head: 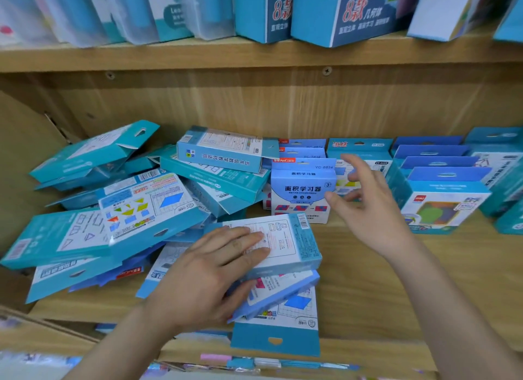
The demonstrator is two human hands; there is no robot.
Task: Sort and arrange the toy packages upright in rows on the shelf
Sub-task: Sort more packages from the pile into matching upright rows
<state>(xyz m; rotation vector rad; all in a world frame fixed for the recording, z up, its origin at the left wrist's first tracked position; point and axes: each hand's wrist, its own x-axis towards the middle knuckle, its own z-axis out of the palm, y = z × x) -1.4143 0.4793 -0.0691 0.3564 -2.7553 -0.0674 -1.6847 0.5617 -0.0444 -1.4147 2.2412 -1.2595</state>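
- Head view looks down at a wooden shelf [368, 280] that carries toy packages, loose on the left and standing on the right.
- Left hand [215, 266] holds a flat teal package [288, 246] with a white printed face. The fingers lie straight across its top and the thumb is tucked against its front edge.
- That teal package lies face up near the front middle of the shelf, on top of a blue-edged package [280, 292].
- Under both, a third package [277, 340] lies flat with its hanging tab over the shelf's front edge.
- Right hand [365, 201] is in the air with fingers spread and holds nothing. Its thumb tip is just beside the right edge of a light-blue box [302, 193].
- The light-blue box stands upright at the front of a short row of like boxes in the middle of the shelf.
- To the right, upright rows [444, 198] of blue and teal packages stand one behind another, tabs up.
- To the left, a jumbled pile [147, 201] of teal packages lies flat and tilted, overlapping one another, some face down. One teal box [223, 150] sits on top at the back.
- Above, an upper shelf [198, 57] holds leaning blue boxes [339, 14] and pale translucent packs [127, 11].
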